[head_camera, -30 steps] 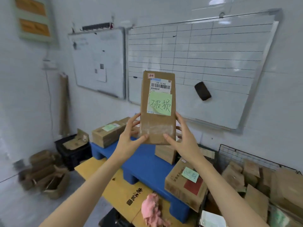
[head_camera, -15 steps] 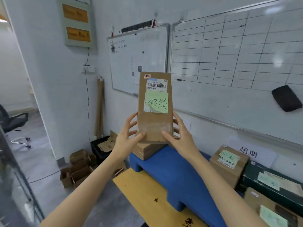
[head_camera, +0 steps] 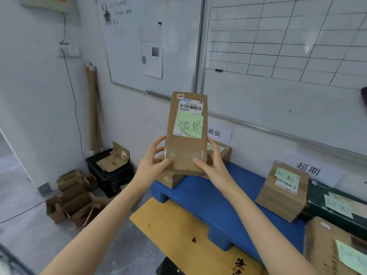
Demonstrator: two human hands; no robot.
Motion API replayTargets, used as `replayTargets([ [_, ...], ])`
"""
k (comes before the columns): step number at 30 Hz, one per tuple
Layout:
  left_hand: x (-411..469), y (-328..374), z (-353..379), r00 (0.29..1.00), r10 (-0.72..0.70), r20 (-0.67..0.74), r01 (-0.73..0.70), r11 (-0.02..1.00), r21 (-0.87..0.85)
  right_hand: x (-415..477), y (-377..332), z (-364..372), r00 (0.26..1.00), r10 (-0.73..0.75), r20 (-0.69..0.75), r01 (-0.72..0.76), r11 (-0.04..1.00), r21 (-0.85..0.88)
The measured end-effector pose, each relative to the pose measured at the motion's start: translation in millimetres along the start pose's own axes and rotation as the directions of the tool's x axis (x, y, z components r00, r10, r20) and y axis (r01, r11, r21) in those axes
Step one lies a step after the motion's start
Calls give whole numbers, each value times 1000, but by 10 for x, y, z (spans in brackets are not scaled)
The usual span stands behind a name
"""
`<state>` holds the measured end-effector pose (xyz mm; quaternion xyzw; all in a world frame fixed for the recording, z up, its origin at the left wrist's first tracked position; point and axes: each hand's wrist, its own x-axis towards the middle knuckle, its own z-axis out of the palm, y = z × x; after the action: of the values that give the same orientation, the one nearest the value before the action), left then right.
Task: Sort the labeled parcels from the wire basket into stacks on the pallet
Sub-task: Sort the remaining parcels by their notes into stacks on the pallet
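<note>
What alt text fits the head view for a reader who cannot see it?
The left hand and right hand hold a brown parcel upright above a blue pallet; its green note reads 破损. A wall sign behind it bears the same characters, and another labeled parcel sits farther right.

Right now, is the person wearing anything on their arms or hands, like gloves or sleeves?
No. The left hand and right hand are ungloved, both forearms bare to the frame's edge; no sleeve, watch or ring shows.
</note>
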<state>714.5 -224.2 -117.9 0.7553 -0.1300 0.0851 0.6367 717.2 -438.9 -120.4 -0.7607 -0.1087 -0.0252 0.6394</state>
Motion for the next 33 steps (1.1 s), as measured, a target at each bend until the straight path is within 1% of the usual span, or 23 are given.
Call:
replayTargets([
  [3, 220, -243, 94, 996, -56, 64, 55, 998, 22, 93, 231, -52, 997, 51, -53, -50, 998, 31],
  [6, 459, -476, 177, 983, -120, 140, 114, 992, 51, 189, 460, -78, 985, 141, -96, -135, 988, 69],
  [8, 628, -617, 234, 973, -146, 179, 132, 988, 86, 267, 638, -87, 973, 190, -132, -176, 978, 108],
  [11, 858, -811, 316, 964, -175, 201, 143, 976, 164, 390, 870, -92, 951, 252, -180, -224, 961, 162],
  [15, 1123, -1067, 356, 961, -160, 227, 77, 938, 337, 497, 1153, -98, 905, 366, -215, -311, 917, 250],
  [18, 1259, -1240, 340, 961, -130, 242, 4, 887, 463, 538, 1356, -120, 871, 435, -227, -370, 886, 278],
  [22, 1386, -1441, 302, 963, -62, 262, -125, 757, 642, 483, 1534, -84, 846, 472, -248, -410, 873, 262],
  [24, 1440, -1512, 295, 962, -61, 267, -154, 687, 710, 453, 1604, -49, 841, 475, -261, -419, 875, 243],
  [27, 1527, -1613, 281, 957, -54, 285, -186, 641, 745, 397, 1699, 56, 833, 481, -274, -433, 874, 221],
  [30, 1644, -1718, 266, 950, -40, 310, -213, 643, 736, 312, 1763, 201, 803, 527, -279, -464, 846, 261],
  [33, 1774, -1802, 247, 943, -11, 332, -244, 653, 717, 273, 1850, 294, 764, 563, -315, -487, 823, 293],
])
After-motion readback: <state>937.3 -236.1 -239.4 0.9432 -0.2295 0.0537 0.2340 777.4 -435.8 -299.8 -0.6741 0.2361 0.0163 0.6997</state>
